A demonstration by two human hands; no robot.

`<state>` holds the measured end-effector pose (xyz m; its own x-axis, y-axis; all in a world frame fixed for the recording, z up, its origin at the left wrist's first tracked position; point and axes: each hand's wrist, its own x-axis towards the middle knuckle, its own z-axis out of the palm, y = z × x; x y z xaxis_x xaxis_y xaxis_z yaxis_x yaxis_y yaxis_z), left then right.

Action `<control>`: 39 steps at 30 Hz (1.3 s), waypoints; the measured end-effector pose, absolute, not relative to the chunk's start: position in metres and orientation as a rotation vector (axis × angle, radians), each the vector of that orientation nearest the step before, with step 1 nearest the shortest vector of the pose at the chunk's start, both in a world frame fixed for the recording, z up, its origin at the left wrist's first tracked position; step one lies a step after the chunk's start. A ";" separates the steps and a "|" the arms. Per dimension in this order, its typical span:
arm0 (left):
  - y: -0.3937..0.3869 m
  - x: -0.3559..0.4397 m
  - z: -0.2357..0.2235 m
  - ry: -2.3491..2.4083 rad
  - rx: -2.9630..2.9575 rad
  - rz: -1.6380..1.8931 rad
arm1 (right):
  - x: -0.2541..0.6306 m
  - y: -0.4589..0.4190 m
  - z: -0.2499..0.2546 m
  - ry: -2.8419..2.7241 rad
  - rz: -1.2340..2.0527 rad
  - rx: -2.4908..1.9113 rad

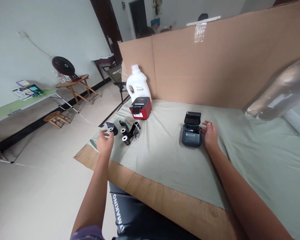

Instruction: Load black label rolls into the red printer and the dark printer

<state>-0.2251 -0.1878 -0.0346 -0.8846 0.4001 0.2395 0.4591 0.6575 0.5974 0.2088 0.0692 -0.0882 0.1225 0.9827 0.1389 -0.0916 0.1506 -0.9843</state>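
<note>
Head view: left hand (105, 141) over the near left of the cloth-covered table (160, 156), fingers parted, thumb off to the right, at a dark roll with a white core (112, 129); can't tell if skin touches it. Right of that roll: two more black rolls (126, 140) close together, near ends white, plus a dark open-ended tube (137, 125) just right and slightly farther, and other dark pieces among them. Right hand (210, 135) just right of the dark blue device (191, 137), fingers loosely bent and slightly apart, tips by its right side; contact unclear. Device sits right of table center, well apart from the rolls, lid (192, 118) up on its far side, interior exposed. Red-and-black box (145, 109) sits beyond the rolls, white jug (138, 82) upright behind it. Cardboard panel (202, 66) stands along the far side; clear plastic wrap (277, 90) at far right. Off the table, left: black fan (63, 66) on a wooden stool (76, 85), green-topped table (25, 104) nearer.
</note>
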 end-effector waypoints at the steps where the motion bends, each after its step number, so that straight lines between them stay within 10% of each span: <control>1: -0.187 -0.236 -0.039 -2.786 -0.693 -1.090 | 0.208 0.069 -0.088 -1.117 1.066 -1.083; 17: -0.171 -0.278 -0.062 -2.469 -0.905 -1.995 | 0.209 0.070 -0.089 -1.138 1.044 -1.088; 25: -0.172 -0.281 -0.063 -2.777 -0.767 -1.167 | 0.209 0.068 -0.088 -1.138 1.047 -1.085; 39: -0.177 -0.229 -0.051 -2.550 -1.392 -0.996 | 0.209 0.068 -0.088 -1.138 1.057 -1.082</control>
<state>-0.2285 -0.1769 -0.0508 -0.5870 0.7289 0.3523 0.7747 0.3795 0.5057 0.2094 0.0681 -0.0878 0.1137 0.9821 0.1502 -0.0772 0.1595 -0.9842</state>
